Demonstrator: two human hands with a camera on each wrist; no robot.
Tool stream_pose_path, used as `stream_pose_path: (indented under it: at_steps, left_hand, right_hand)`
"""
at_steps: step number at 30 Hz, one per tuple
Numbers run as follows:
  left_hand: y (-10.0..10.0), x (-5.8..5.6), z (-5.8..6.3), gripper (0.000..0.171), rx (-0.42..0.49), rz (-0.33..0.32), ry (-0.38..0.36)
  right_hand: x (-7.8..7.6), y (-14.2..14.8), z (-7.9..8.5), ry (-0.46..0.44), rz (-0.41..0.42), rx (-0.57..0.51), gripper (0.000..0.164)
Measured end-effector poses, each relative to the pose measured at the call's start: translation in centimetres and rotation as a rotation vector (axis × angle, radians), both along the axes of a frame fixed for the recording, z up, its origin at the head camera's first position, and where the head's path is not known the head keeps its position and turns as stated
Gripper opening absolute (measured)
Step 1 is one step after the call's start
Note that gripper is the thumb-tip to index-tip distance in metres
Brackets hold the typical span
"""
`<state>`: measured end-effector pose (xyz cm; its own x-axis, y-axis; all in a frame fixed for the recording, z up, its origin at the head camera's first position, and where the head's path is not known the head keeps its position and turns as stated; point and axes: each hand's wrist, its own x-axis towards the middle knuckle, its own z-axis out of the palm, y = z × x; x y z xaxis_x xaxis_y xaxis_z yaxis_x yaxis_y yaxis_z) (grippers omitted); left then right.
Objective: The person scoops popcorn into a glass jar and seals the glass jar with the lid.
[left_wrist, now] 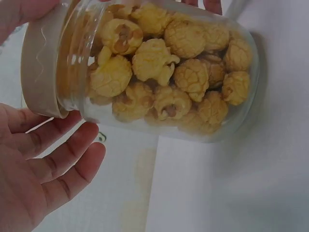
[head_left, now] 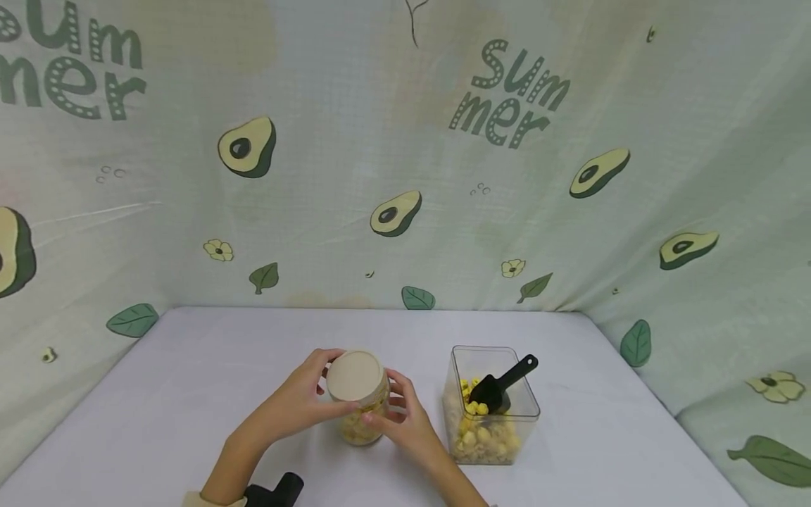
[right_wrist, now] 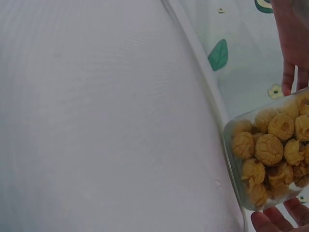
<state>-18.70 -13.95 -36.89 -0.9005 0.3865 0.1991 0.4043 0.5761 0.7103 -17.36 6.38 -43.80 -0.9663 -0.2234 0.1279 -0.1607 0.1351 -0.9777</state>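
A clear jar (head_left: 360, 427) of popcorn stands upright at the middle of the table, with a beige lid (head_left: 356, 376) on its mouth. My left hand (head_left: 310, 400) holds the lid from the left, thumb in front and fingers behind. From the other side my right hand (head_left: 410, 427) grips the jar below the lid, its thumb across the front. Round caramel-coloured and yellow popcorn (left_wrist: 157, 63) fills much of the jar in the left wrist view. Whether the jar's base touches the table is hard to tell.
Right of the jar, a clear square container (head_left: 491, 440) holds more popcorn. A black scoop (head_left: 503, 384) leans inside, its handle over the rim. The white table (head_left: 222, 352) meets a printed cloth backdrop (head_left: 317, 232) at its back edge. A black device (head_left: 275, 491) is at the left wrist.
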Motion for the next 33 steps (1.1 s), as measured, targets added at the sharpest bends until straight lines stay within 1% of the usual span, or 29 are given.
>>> stream_pose_path:
  at_steps: [2, 3, 6, 10, 13, 18, 21, 29, 33]
  left_hand:
    - [0.2, 0.1, -0.2, 0.081, -0.001, 0.01, -0.019]
    - [0.3, 0.2, -0.4, 0.081, -0.006, 0.013, -0.018]
    - [0.5, 0.2, -0.7, 0.083, -0.013, 0.026, 0.005]
    - [0.9, 0.3, -0.8, 0.084, -0.018, 0.051, 0.035]
    - [1.2, 0.5, -0.6, 0.084, -0.03, 0.084, 0.04]
    - [1.8, 0.7, -0.3, 0.085, -0.084, 0.155, 0.06]
    - [2.1, 0.8, -0.1, 0.085, -0.096, 0.192, 0.058]
    - [2.8, 1.0, 0.0, 0.085, -0.098, 0.262, 0.05]
    - [3.3, 1.3, 0.3, 0.082, -0.111, 0.293, 0.065]
  right_hand:
    - [0.0, -0.1, 0.0, -0.004, 0.005, 0.005, 0.074]
    - [0.1, -0.1, 0.0, -0.005, 0.005, 0.007, 0.074]
    - [0.2, -0.1, 0.1, -0.002, 0.005, 0.007, 0.075]
    - [0.3, -0.1, 0.3, 0.007, 0.008, 0.002, 0.076]
    - [0.3, -0.1, 0.3, 0.011, 0.01, 0.001, 0.075]
    - [0.1, 0.0, 0.2, 0.031, 0.011, 0.003, 0.075]
    - [0.0, 0.0, 0.2, 0.041, 0.013, 0.002, 0.075]
    - [0.0, 0.1, 0.4, 0.033, 0.014, 0.006, 0.076]
    - [0.0, 0.2, 0.4, 0.032, 0.016, 0.0, 0.077]
